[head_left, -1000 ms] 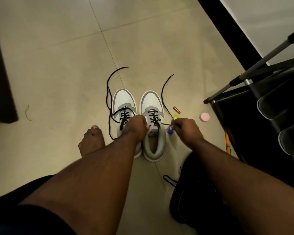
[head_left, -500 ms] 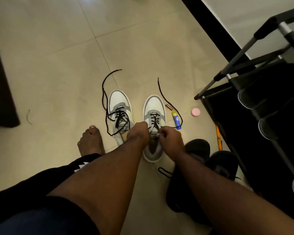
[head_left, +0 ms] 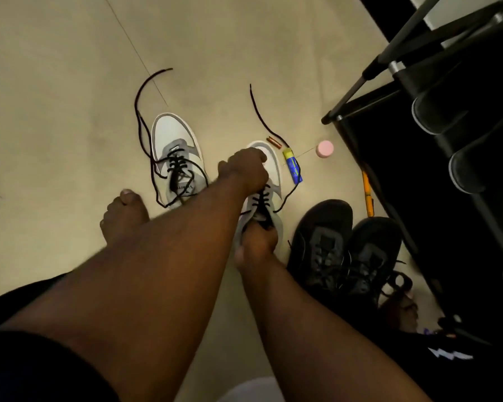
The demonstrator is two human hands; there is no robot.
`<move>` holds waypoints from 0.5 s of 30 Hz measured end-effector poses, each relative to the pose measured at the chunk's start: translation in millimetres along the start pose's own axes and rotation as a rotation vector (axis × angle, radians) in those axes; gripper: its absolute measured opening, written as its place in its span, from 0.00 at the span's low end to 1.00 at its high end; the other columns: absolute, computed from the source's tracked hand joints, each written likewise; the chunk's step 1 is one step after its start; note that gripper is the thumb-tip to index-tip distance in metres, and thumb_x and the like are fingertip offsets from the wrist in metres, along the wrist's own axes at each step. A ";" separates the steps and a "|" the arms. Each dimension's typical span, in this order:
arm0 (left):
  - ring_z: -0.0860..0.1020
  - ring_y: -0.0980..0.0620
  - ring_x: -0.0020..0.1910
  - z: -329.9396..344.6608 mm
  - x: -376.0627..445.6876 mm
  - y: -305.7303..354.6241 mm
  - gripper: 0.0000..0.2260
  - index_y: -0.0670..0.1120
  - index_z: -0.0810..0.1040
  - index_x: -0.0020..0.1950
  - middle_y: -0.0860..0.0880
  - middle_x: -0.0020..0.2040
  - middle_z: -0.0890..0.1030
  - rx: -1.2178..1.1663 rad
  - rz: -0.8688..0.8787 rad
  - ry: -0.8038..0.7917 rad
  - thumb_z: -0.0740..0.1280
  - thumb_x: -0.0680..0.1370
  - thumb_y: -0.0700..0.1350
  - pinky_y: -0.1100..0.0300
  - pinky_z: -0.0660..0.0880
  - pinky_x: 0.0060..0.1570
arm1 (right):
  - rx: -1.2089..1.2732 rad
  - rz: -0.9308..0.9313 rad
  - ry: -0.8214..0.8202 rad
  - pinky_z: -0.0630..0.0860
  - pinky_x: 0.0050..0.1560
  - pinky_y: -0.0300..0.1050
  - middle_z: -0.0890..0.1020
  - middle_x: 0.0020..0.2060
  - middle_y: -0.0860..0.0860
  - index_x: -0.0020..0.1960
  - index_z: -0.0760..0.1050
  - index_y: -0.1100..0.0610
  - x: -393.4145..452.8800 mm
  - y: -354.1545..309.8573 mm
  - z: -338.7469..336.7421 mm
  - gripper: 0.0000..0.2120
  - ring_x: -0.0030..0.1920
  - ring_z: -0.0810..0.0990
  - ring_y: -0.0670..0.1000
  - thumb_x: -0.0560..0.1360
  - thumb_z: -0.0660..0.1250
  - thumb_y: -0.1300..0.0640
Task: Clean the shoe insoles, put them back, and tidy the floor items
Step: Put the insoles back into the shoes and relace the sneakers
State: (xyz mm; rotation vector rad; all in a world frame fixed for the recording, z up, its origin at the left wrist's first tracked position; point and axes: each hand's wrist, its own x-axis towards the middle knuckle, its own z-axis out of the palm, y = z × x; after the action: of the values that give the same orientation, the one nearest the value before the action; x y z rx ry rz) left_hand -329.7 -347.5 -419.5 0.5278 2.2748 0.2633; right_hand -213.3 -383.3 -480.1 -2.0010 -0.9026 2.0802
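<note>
Two white-and-grey sneakers stand side by side on the tiled floor point(head_left: 70, 68), toes pointing away from the person, with black laces trailing loose. The left hand point(head_left: 246, 169) is curled over the toe and forefoot of the right-hand sneaker point(head_left: 275, 195), pressing it down. The right hand point(head_left: 257, 242) is at that shoe's collar, fingers bent in at the opening; whether they pinch the insole or only the tongue cannot be told, since the insole itself is hidden.

The shoe looks light, with a soft upper and a firmer sole, so it would likely slide on smooth tile unless pinned as it is now. An insole should be thin, floppy and easy to crease; the heel edge seems the best place to take hold, drawing it flat instead of folding it. The other sneaker point(head_left: 176, 158) sits untouched just beside it, laces sprawled.

Near the toe lie a blue-and-yellow tube point(head_left: 293, 167), a small battery point(head_left: 274, 142) and a pink cap point(head_left: 325, 148). Black shoes point(head_left: 346, 250) rest by a dark shoe rack point(head_left: 433, 126), and an orange pencil point(head_left: 368, 195) lies along the rack's foot.
</note>
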 end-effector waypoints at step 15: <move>0.71 0.42 0.69 40.6 29.0 -24.0 0.19 0.49 0.72 0.72 0.43 0.71 0.73 -0.181 -0.090 -0.141 0.62 0.82 0.53 0.53 0.68 0.68 | 0.778 0.215 -0.225 0.74 0.60 0.44 0.84 0.44 0.58 0.52 0.79 0.62 -9.7 -33.4 -37.7 0.17 0.45 0.81 0.54 0.64 0.62 0.64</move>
State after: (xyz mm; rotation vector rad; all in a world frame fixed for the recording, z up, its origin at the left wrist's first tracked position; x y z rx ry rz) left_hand -324.9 -354.9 -474.1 0.3383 2.1062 0.3715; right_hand -187.1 -348.2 -453.5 -1.5031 0.1392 2.2876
